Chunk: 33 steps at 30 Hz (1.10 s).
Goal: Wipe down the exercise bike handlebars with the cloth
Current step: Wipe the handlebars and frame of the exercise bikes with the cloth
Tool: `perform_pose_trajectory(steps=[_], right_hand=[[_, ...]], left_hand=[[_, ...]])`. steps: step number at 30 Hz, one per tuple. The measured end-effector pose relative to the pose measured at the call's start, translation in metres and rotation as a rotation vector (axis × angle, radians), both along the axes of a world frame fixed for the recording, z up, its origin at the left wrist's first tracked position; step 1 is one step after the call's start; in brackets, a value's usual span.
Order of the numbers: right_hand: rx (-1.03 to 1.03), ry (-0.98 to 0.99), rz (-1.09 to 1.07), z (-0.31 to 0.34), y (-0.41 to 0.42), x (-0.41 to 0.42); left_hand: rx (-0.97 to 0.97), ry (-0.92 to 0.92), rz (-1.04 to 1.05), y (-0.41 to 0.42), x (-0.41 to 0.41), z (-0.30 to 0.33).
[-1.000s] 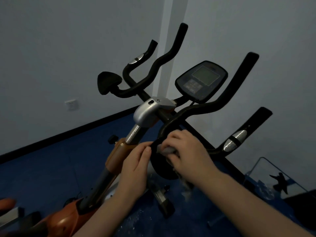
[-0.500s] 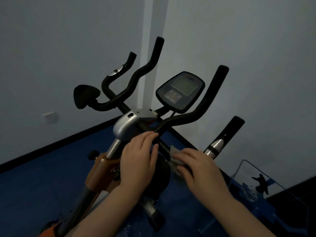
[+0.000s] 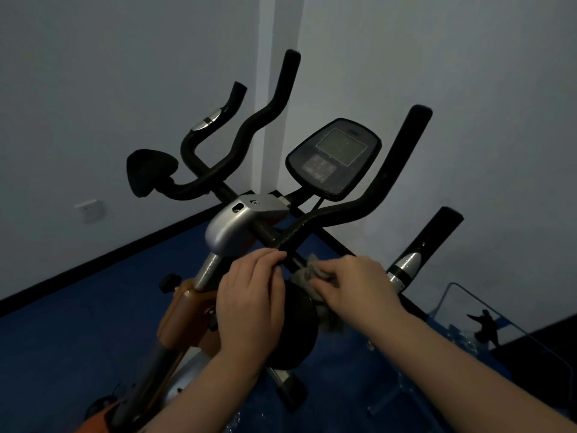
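Note:
The exercise bike's black handlebars (image 3: 349,210) branch up and out from a silver clamp (image 3: 232,221), with a console (image 3: 334,157) between the two long bars. My right hand (image 3: 359,285) presses a small grey cloth (image 3: 309,273) against the lower right bar, near the round black elbow pad (image 3: 296,326). My left hand (image 3: 253,301) lies over that pad, its fingertips curled on the bar just below the clamp. The cloth's lower part is hidden under my right hand.
The orange and silver bike frame (image 3: 184,307) slants down to the lower left over a blue floor. Grey walls meet in a corner behind the bike. A wall socket (image 3: 90,209) sits at left. A clear box (image 3: 487,326) stands at lower right.
My right hand slid the cloth down the right bar toward its lower end, and my left hand moved up onto the bar by the clamp. The view shifted so the bike sits more centred.

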State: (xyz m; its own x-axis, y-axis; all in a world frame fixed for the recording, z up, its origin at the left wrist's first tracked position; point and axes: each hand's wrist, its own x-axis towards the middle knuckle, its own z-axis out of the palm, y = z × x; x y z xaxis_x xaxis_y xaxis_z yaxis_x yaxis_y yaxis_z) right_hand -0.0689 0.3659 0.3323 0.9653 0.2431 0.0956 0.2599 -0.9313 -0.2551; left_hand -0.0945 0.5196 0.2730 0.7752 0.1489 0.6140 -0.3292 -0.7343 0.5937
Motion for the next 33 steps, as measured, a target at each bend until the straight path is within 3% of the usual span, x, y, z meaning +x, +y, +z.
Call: perform_pose_trajectory(steps=[8,12,16,18,21,26,29,33], right_hand=[[0.101,0.059,-0.032,0.000,0.030,0.030],[0.019,-0.067,0.071,-0.007,0.009,-0.001],[-0.029,-0.104,0.235,-0.005,-0.040,-0.033],[-0.117,-0.182,0.332,0.000,-0.069,-0.035],[-0.133,-0.275,0.309,0.012,-0.103,-0.019],[0.117,-0.415,-0.085,-0.007,-0.100,-0.019],[0.187,-0.342,-0.017,-0.031,-0.072,-0.044],[-0.058,-0.469,0.090,-0.018,-0.098,-0.020]], left_hand=[[-0.003,0.010,0.017,0.000,0.002,-0.003],[-0.046,0.010,-0.003,-0.002,0.001,0.000],[-0.280,-0.022,-0.154,-0.014,0.001,0.019],[-0.291,0.010,-0.275,-0.030,0.006,0.030],[-0.143,0.190,-0.361,-0.053,0.019,0.039],[0.235,0.299,-0.228,-0.061,0.024,0.033],[0.286,0.315,-0.218,-0.062,0.025,0.033],[0.293,0.319,-0.227,-0.061,0.026,0.033]])
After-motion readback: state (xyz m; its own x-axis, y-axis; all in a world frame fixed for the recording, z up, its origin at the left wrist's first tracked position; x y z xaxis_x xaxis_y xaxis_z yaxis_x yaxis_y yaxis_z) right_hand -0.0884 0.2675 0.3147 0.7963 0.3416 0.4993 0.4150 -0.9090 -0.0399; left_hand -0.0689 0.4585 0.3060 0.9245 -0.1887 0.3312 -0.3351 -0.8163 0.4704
